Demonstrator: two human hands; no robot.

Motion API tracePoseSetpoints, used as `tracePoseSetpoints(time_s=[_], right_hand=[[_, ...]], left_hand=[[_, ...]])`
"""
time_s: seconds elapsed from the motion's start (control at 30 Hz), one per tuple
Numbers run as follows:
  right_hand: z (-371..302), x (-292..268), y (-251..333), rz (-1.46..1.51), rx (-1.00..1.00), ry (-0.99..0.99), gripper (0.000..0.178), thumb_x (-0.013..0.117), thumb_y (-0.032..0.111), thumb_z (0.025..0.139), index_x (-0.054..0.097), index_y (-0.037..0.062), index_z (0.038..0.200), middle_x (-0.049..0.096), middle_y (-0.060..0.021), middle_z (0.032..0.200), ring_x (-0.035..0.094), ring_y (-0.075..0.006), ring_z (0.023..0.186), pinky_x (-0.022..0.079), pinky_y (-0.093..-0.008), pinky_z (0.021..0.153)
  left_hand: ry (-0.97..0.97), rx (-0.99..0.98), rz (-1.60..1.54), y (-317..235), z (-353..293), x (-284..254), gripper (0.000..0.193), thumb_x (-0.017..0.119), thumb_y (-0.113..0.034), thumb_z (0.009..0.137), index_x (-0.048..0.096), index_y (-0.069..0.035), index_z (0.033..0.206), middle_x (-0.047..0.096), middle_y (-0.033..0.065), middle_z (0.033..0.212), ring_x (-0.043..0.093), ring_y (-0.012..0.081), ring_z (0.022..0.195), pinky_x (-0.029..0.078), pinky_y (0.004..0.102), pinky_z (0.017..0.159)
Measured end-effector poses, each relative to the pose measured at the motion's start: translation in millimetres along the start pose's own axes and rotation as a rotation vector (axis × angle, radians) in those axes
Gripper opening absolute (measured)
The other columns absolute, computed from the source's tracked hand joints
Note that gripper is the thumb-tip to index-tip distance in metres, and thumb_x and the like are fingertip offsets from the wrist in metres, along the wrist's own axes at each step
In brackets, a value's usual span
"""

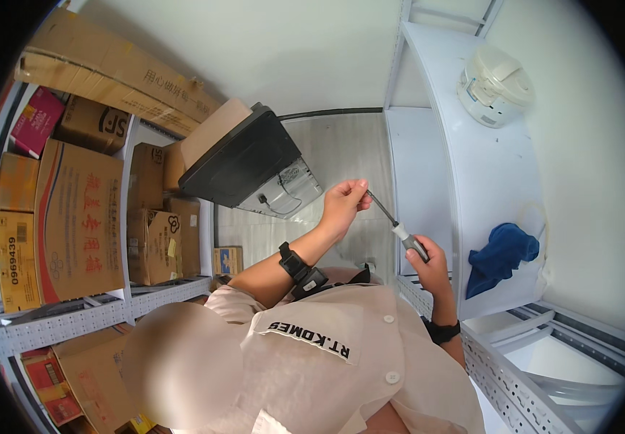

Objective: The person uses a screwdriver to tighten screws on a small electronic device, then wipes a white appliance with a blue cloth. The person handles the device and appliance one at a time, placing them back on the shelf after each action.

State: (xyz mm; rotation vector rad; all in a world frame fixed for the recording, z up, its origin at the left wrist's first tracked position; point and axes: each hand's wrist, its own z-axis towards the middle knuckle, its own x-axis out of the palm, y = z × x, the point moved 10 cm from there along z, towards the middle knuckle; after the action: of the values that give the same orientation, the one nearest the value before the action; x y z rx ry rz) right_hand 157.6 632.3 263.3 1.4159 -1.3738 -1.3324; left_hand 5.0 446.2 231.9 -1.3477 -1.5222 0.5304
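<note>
My right hand [430,265] is wrapped round the grey handle of a screwdriver [408,240], whose thin dark shaft slants up and to the left. At the shaft's tip, the thumb and fingers of my left hand [346,206] are pinched together. Whether they grip the tip itself or something small at it, I cannot tell. Beyond my left hand stands a big black-and-grey boxy appliance [248,163], with a cable hanging across its grey face.
Shelving at left carries several cardboard cartons [81,217], and a long carton [120,72] lies on top. White shelves at right hold a lidded white bucket [493,94] and a crumpled blue cloth [502,257]. Grey flooring [348,145] shows between them.
</note>
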Motion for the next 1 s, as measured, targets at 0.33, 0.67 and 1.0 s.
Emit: tracePoseSetpoints(time_s=[0.33, 0.67, 1.0], right_hand=[[4.8, 3.2, 31.5, -0.082, -0.116, -0.109, 0.036, 0.076, 0.004, 0.078, 0.061, -0.0010, 0.111, 0.062, -0.0051, 0.095, 0.057, -0.0113, 0.082, 0.047, -0.0271, 0.074], [12.8, 18.0, 67.9, -0.321, -0.288, -0.149, 0.037, 0.075, 0.002, 0.075, 0.061, 0.0016, 0.110, 0.060, -0.0092, 0.093, 0.059, -0.0212, 0.085, 0.047, -0.0314, 0.076], [39.7, 40.0, 28.1, -0.065, 0.008, 0.081, 0.030, 0.072, 0.014, 0.084, 0.062, -0.0018, 0.107, 0.061, -0.0035, 0.082, 0.054, -0.0103, 0.073, 0.046, -0.0271, 0.067]], left_hand=[[-0.049, 0.036, -0.053, -11.7, -2.8, -4.9, 0.024, 0.065, -0.030, 0.096, 0.060, -0.007, 0.090, 0.060, 0.0003, 0.079, 0.059, 0.0097, 0.070, 0.052, 0.0249, 0.067], [-0.133, 0.040, -0.159, -15.2, -5.1, -23.0, 0.024, 0.066, -0.031, 0.095, 0.060, -0.008, 0.089, 0.058, -0.0002, 0.077, 0.058, 0.0092, 0.068, 0.050, 0.0241, 0.063], [-0.149, -0.002, -0.116, -13.2, 9.0, -44.1, 0.024, 0.069, -0.029, 0.093, 0.062, -0.007, 0.088, 0.060, -0.0008, 0.076, 0.057, 0.0081, 0.065, 0.049, 0.0235, 0.061]])
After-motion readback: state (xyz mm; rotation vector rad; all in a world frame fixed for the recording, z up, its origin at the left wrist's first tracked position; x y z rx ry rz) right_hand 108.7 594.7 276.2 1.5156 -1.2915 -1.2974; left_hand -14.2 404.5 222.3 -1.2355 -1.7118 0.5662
